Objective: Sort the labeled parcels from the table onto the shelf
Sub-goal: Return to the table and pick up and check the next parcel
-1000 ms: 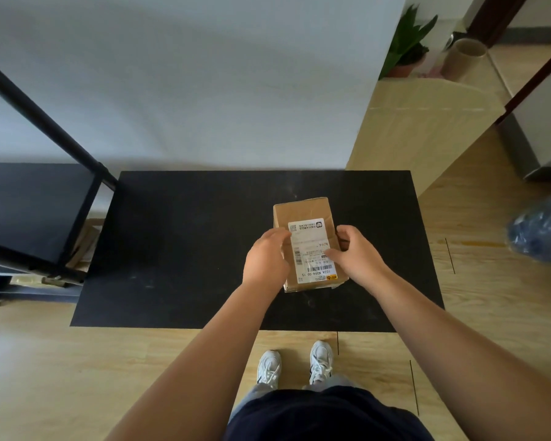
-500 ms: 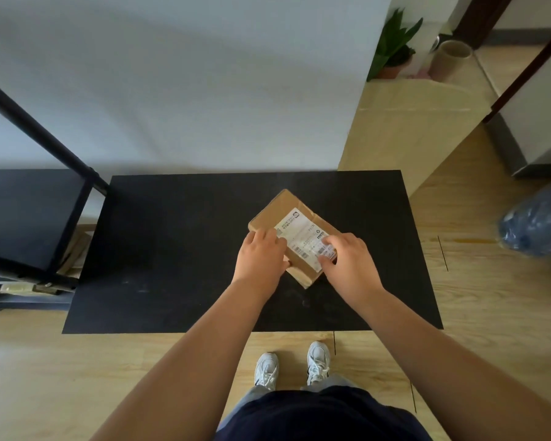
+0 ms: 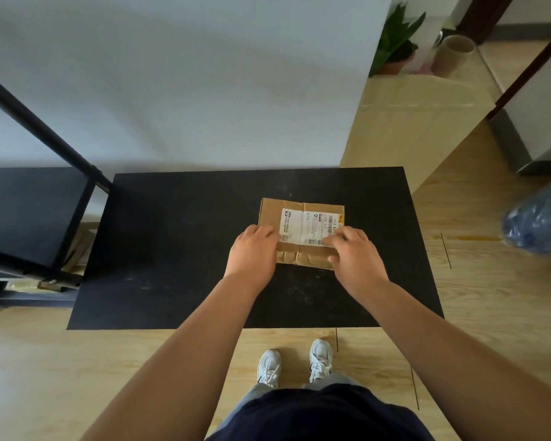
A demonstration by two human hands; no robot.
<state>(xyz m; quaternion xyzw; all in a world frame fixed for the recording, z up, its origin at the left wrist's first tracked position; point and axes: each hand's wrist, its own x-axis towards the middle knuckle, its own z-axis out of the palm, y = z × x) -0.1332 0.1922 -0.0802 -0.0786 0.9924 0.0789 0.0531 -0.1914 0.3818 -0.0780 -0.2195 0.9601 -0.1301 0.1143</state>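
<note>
Head view: a single cardboard parcel (image 3: 301,232) lies flat on the black table (image 3: 178,249), right of centre and nearer the far edge than the near one. Half a second ago it sat skewed, one corner pointing at the far edge; a second ago its label ran lengthwise toward the person. Now its long side runs parallel to the table's far edge and the white label (image 3: 310,226) faces up, print sideways to the viewer. The left hand (image 3: 252,254) clasps the near left corner, fingers curled over the top face. The right hand (image 3: 355,254) grips the near right corner, fingertips on the label's edge and thumb down the near side. Both hands are closed on the parcel.

The turn looks meant to bring the label into reading position, so sorting has likely reached the check-then-carry step. The black shelf (image 3: 29,214) stands off the table's left edge, well apart from the parcel.
</note>
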